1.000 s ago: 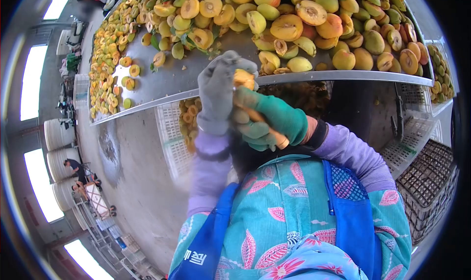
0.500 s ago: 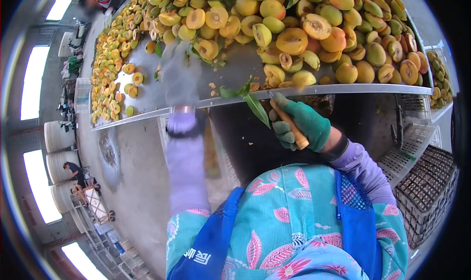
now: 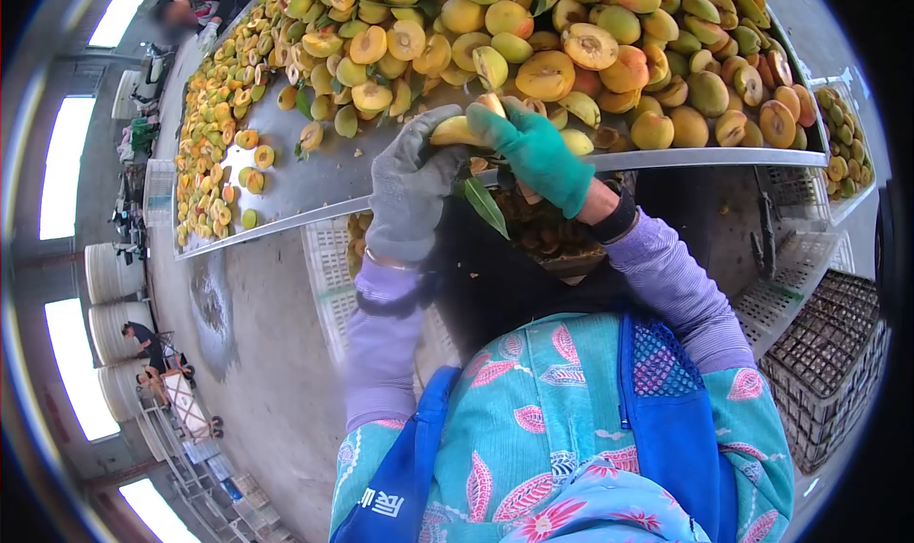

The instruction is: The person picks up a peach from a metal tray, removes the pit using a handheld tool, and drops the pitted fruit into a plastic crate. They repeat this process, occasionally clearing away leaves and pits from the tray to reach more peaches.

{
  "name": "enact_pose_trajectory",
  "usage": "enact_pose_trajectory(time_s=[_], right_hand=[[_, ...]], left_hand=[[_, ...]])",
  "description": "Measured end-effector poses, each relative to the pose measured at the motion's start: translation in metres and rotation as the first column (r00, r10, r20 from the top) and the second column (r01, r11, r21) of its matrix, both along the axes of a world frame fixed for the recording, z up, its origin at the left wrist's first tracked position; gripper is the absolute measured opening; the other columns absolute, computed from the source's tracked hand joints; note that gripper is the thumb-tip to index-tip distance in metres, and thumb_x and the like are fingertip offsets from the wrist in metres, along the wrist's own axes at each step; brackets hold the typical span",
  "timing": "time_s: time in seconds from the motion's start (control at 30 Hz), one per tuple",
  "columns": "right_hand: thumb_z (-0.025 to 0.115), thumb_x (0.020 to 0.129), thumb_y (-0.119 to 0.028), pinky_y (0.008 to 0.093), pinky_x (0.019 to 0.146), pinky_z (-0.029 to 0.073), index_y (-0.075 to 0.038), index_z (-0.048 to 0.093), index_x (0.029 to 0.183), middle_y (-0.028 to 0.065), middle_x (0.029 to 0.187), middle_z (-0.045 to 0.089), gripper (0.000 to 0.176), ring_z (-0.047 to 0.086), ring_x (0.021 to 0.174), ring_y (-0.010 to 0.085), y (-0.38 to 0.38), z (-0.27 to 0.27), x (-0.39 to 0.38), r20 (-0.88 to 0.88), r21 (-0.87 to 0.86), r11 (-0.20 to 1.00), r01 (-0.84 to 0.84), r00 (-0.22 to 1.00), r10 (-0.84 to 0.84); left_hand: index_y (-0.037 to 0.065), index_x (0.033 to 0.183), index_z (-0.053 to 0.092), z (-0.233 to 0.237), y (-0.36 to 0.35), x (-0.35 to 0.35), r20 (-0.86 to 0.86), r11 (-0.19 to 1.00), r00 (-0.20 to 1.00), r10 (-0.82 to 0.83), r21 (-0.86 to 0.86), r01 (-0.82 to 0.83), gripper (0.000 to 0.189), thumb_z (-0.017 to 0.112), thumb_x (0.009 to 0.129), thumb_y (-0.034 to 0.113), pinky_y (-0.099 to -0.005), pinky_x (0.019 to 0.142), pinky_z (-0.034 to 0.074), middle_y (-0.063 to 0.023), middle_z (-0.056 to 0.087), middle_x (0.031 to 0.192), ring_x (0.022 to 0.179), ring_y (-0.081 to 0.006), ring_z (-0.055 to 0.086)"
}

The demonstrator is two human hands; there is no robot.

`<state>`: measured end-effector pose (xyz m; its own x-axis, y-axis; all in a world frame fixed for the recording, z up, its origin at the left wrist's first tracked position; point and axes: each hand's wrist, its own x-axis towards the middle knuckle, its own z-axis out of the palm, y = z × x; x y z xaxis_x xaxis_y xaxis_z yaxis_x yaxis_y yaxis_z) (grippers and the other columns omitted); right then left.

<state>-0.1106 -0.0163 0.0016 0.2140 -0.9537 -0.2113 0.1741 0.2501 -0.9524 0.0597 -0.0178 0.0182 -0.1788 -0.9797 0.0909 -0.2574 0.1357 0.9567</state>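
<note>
At the edge of the grey metal surface [image 3: 314, 177], the grey-gloved left hand [image 3: 411, 186] clasps a yellow oval fruit [image 3: 455, 130] in its grip, the clenched green-gloved right hand [image 3: 535, 148] touching it.

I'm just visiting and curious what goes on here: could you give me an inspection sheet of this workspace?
Surface: metal table, partly bare.
Job's things: yellow fruit between both hands; heap of whole and halved fruit on the table.
Clutter: green leaf below the hands; bin of scraps underneath.
Grips: left hand, grey glove, closed on the fruit; right hand, green glove, against it, its grip hidden.
Cables: nothing seen.
Surroundings: crates, white tubs, other people farther off.
</note>
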Motion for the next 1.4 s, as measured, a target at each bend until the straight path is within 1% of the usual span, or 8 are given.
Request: enact_pose_trajectory(time_s=[0.3,0.57,0.7,0.8,0.9,1.1,1.33,1.4], right_hand=[[0.066,0.089,-0.036,0.0196,0.055,0.04,-0.003,0.063,0.099,-0.004,0.076,0.054,0.034,0.049,0.067,0.003,0.01,0.006,-0.032,0.285,-0.115,0.99,0.081,0.958,-0.045],[0.065,0.088,-0.042,0.0214,0.044,0.04,-0.01,0.062,0.096,-0.0026,0.076,0.059,0.032,0.052,0.053,0.0067,0.015,-0.017,-0.027,0.575,0.241,0.943,0.228,0.75,-0.328],[0.068,0.088,-0.034,0.0211,0.038,0.031,-0.009,0.061,0.099,-0.0039,0.072,0.057,0.028,0.044,0.044,0.004,0.015,-0.026,-0.03,0.558,0.388,0.89,0.239,0.708,-0.433],[0.069,0.087,-0.033,0.0205,0.04,0.033,-0.007,0.059,0.107,-0.0031,0.074,0.058,0.034,0.045,0.046,0.0042,0.019,-0.006,-0.048,0.382,0.195,0.958,0.21,0.883,-0.271],[0.072,0.085,-0.026,0.0192,0.048,0.04,-0.005,0.06,0.11,-0.0017,0.08,0.062,0.035,0.052,0.056,0.004,0.023,0.009,-0.049,0.279,-0.001,0.974,0.226,0.936,-0.216],[0.07,0.085,-0.007,0.0198,0.053,0.045,0.001,0.062,0.111,0.0004,0.085,0.066,0.028,0.055,0.058,0.0055,0.007,-0.018,-0.017,0.067,-0.405,0.738,0.54,0.822,-0.565],[0.066,0.088,-0.032,0.0238,0.036,0.034,-0.004,0.065,0.099,-0.0006,0.063,0.057,0.031,0.043,0.039,0.0086,-0.007,-0.01,-0.069,0.1,0.147,0.893,0.426,0.892,-0.442],[0.067,0.088,-0.034,0.0228,0.035,0.032,-0.004,0.066,0.099,-0.0005,0.065,0.057,0.031,0.043,0.037,0.0083,0.001,0.002,-0.07,0.036,0.166,0.926,0.338,0.937,-0.349]], left_hand=[[0.002,0.093,0.066,0.0,0.002,-0.039,0.216,0.983,0.976,0.011,-0.183,0.03,0.015,0.071,0.08,0.006,-0.0304,0.057,0.05,-0.0084,0.068,0.078,0.064,-0.0134,0.062],[0.006,0.071,0.051,-0.012,0.012,-0.071,0.523,0.705,0.746,0.412,-0.702,0.103,0.023,0.07,0.077,0.016,-0.0402,0.055,0.045,-0.0117,0.053,0.067,0.062,-0.0342,0.055],[0.005,0.072,0.051,-0.017,0.004,-0.074,0.508,0.667,0.773,0.381,-0.73,0.151,0.021,0.065,0.085,0.011,-0.0342,0.051,0.042,-0.0081,0.05,0.062,0.054,-0.0253,0.052],[0.003,0.076,0.054,-0.015,-0.008,-0.051,0.188,0.944,0.973,-0.136,-0.273,0.184,0.017,0.063,0.09,0.009,-0.0265,0.052,0.041,0.0003,0.052,0.063,0.055,-0.0102,0.049],[0.002,0.081,0.058,0.003,-0.006,-0.052,0.116,0.973,0.974,-0.197,-0.098,0.209,0.012,0.059,0.092,0.005,-0.0217,0.053,0.038,0.005,0.054,0.066,0.06,-0.0029,0.045],[0.004,0.083,0.059,-0.006,0.0,-0.076,0.439,0.892,0.883,0.163,-0.448,0.058,0.004,0.061,0.08,0.002,-0.035,0.056,0.046,-0.0107,0.059,0.069,0.063,-0.026,0.059],[0.003,0.096,0.063,-0.023,0.045,-0.051,0.553,0.834,0.819,-0.155,-0.37,0.408,0.019,0.064,0.08,0.013,-0.0391,0.067,0.052,-0.0145,0.064,0.084,0.071,-0.0303,0.064],[0.001,0.111,0.062,-0.024,0.035,-0.038,0.4,0.959,0.872,-0.283,0.122,0.256,0.03,0.061,0.083,0.01,-0.0345,0.074,0.054,-0.0168,0.065,0.1,0.081,-0.0231,0.066]])
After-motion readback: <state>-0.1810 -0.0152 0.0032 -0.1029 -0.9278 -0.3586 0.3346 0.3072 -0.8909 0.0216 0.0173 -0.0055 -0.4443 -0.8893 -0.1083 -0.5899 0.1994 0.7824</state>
